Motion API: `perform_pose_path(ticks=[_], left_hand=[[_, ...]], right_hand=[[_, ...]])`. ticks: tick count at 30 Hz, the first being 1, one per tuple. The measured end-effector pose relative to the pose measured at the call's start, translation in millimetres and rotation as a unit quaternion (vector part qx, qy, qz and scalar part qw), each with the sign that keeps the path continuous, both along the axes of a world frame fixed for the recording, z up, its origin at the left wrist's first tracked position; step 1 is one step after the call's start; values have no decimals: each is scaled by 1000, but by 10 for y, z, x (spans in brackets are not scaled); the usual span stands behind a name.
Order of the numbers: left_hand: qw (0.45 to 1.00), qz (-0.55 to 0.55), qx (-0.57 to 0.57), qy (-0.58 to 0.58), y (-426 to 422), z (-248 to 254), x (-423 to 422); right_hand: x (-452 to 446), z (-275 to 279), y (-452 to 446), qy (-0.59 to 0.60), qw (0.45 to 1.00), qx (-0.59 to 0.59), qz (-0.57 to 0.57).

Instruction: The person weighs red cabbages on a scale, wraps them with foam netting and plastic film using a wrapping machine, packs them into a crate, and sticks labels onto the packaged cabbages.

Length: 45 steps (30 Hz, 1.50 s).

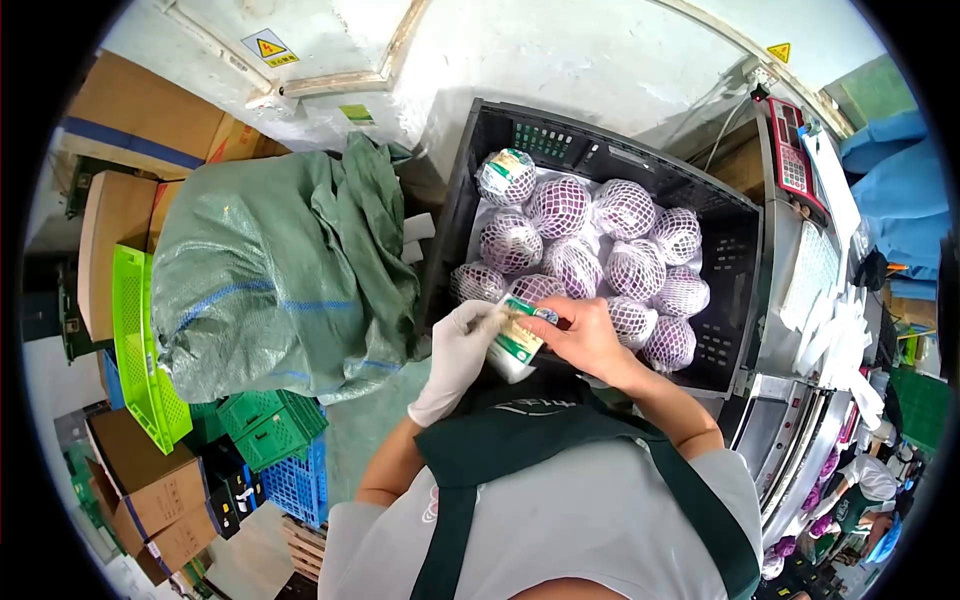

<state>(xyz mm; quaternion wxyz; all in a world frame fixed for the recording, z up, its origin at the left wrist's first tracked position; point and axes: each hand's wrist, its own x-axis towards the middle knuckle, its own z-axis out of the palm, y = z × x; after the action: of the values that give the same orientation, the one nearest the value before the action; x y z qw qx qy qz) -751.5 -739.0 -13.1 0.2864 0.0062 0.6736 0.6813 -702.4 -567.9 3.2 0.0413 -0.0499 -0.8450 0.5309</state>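
Note:
My left hand [457, 358], in a white glove, is closed round a roll of green and white labels [519, 343] held in front of my apron. My bare right hand [583, 336] pinches the upper right edge of the labels. Just beyond both hands stands a black plastic crate [734, 270]. Inside it lie several round purple vegetables [573, 266] that look like red cabbages, each in a white foam net. A labelled one [507, 177] sits in the far left corner, with a similar green and white label on top.
A stuffed green woven sack [270, 280] stands left of the crate. Farther left are a lime green crate [140, 340], green crates [268, 425] and cardboard boxes [150, 480]. On the right is a metal machine [780, 430] below a red keypad [793, 150]. Another person [860, 490] appears at lower right.

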Motion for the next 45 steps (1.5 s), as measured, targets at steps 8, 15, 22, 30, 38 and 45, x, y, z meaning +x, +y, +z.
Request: perform_pose_path(ticks=[8, 15, 22, 30, 38, 45], left_hand=[[996, -65, -48, -30, -62, 141, 287], [899, 290, -269, 186, -1478, 242, -30], [880, 350, -250, 202, -1664, 311, 102], [956, -11, -232, 177, -387, 460, 194], [954, -156, -129, 222, 202, 168, 172], [976, -1, -152, 159, 390, -234, 287]], right_hand=[[-605, -192, 899, 30, 987, -17, -157], [-1462, -1643, 1584, -107, 956, 226, -151], [-1457, -1555, 1193, 185, 906, 316, -210], [-1246, -1941, 1017, 77, 917, 382, -91], [81, -72, 587, -145, 947, -285, 38], [313, -121, 520, 80, 997, -1, 18]])
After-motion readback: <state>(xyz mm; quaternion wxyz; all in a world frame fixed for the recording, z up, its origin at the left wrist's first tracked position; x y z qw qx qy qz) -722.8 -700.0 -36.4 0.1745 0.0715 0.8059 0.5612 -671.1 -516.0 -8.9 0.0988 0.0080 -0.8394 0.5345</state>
